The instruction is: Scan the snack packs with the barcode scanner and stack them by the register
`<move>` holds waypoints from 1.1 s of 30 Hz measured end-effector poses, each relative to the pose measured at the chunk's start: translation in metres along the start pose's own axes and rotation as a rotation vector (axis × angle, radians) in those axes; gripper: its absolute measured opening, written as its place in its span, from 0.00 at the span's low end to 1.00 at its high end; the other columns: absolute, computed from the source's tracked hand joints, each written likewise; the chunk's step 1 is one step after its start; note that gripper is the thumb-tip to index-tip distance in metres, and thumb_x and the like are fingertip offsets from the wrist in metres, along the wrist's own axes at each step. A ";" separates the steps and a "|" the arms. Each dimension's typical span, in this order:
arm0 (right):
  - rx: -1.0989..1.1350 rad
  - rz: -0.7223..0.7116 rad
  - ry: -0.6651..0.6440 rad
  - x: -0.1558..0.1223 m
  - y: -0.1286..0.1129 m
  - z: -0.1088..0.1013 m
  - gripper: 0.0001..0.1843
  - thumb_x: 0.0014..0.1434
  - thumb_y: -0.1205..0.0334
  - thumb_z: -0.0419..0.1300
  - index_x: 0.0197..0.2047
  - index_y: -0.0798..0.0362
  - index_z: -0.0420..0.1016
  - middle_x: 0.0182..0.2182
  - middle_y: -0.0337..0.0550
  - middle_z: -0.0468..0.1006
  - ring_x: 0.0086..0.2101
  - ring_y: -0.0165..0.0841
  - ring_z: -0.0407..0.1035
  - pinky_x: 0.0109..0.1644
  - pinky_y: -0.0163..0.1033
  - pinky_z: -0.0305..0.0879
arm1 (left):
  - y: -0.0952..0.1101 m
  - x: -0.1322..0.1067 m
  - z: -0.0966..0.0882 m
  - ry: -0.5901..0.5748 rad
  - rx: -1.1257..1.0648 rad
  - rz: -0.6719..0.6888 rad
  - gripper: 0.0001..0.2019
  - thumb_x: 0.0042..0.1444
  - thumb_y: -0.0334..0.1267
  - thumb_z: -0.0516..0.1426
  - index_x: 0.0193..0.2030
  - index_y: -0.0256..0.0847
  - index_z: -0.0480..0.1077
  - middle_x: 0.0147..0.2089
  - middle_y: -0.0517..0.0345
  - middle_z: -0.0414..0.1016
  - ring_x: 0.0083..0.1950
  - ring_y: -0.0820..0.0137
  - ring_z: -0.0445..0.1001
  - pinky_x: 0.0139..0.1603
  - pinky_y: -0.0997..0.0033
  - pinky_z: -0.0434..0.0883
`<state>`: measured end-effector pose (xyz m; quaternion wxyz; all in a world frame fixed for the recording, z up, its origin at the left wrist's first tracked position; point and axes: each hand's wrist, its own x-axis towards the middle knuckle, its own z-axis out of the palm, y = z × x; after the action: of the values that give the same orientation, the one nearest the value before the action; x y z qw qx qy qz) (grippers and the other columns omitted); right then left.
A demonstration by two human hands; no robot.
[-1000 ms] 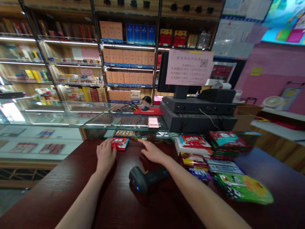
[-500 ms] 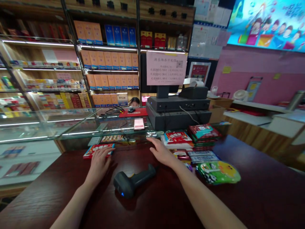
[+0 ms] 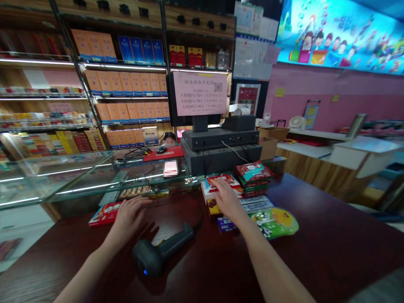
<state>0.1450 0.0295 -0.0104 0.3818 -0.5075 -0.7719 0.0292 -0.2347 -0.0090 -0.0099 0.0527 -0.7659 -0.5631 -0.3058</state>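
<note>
My left hand (image 3: 131, 212) hovers, fingers stretched out, just right of a red and blue snack packet (image 3: 103, 213) and partly covers it. My right hand (image 3: 226, 198) reaches over a stack of red and white packets (image 3: 233, 181), fingers extended; whether they touch the top packet I cannot tell. Between my forearms a dark barcode scanner (image 3: 160, 252) with a blue light lies on its side. Beside my right wrist lie a purple packet (image 3: 225, 225), a blue and white packet (image 3: 257, 203) and a green pouch with a yellow duck (image 3: 277, 222).
Behind the right-hand packets stands a pile of dark red and green packets (image 3: 252, 174). A cash register with a screen (image 3: 221, 141) stands at the back of the counter. To the left runs a glass display case (image 3: 75, 176). A person's head shows behind it.
My right hand has moved over onto the red and white stack. My left hand has lifted and shifted right off the snack packet. The camera view has turned right.
</note>
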 end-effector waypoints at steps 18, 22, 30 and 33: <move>-0.230 0.177 0.015 -0.010 0.003 -0.018 0.27 0.63 0.68 0.53 0.66 0.53 0.66 0.58 0.56 0.75 0.66 0.49 0.56 0.67 0.59 0.49 | 0.125 0.088 0.039 -0.417 0.034 0.308 0.30 0.56 0.33 0.55 0.67 0.51 0.65 0.66 0.53 0.69 0.68 0.58 0.64 0.72 0.48 0.54; -0.207 0.184 -0.001 -0.009 0.001 -0.017 0.28 0.63 0.68 0.52 0.66 0.51 0.66 0.59 0.55 0.74 0.65 0.48 0.57 0.67 0.59 0.49 | 0.141 0.092 0.055 -0.491 0.040 0.317 0.37 0.56 0.35 0.56 0.73 0.52 0.54 0.68 0.51 0.67 0.70 0.56 0.62 0.73 0.41 0.49; -0.166 0.147 -0.063 -0.008 -0.006 -0.011 0.28 0.63 0.69 0.52 0.66 0.55 0.66 0.62 0.56 0.72 0.65 0.47 0.59 0.68 0.56 0.53 | 0.145 0.098 0.064 -0.520 0.024 0.323 0.36 0.57 0.35 0.56 0.72 0.53 0.55 0.68 0.51 0.67 0.69 0.56 0.63 0.72 0.39 0.49; -0.158 0.137 -0.080 -0.007 -0.010 -0.009 0.28 0.63 0.70 0.52 0.66 0.55 0.67 0.62 0.55 0.72 0.64 0.46 0.60 0.68 0.54 0.53 | 0.141 0.097 0.063 -0.550 0.015 0.324 0.34 0.57 0.36 0.56 0.71 0.52 0.57 0.68 0.50 0.67 0.69 0.56 0.63 0.72 0.42 0.50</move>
<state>0.1446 0.0154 -0.0035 0.3066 -0.5862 -0.7497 0.0143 -0.0656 0.0472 0.0278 -0.0477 -0.8992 -0.4292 -0.0708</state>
